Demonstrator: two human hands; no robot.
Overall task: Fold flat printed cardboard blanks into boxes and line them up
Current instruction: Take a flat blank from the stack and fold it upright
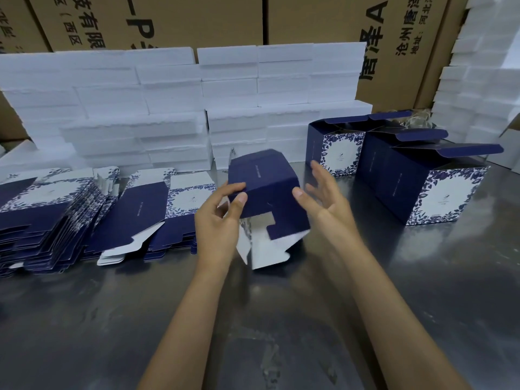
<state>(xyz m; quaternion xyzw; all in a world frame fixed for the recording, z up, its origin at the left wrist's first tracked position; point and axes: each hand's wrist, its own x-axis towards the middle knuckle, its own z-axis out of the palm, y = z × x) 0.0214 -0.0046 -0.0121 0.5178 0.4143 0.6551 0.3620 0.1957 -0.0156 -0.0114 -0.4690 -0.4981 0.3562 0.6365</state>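
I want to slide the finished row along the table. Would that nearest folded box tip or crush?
The nearest folded box is probably light: thin, hollow card. It would likely slide on the smooth metal table, since it sits on a broad base. Its open top flap may bend.

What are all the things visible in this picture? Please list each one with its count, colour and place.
half-folded box: one, navy outside and white inside, held above the table centre, bottom flaps open.
finished boxes: at least three, navy with white floral panels, standing in a row at right, top flaps open.
flat blanks: many, navy and white, in stacks at left.
white foam blocks: many, stacked behind; more at far right.
brown cartons: several, with black print, along the back.
table: one, grey metal.
left hand: fingers pinch the box's left edge.
right hand: fingers spread, thumb tip at the box's right side.
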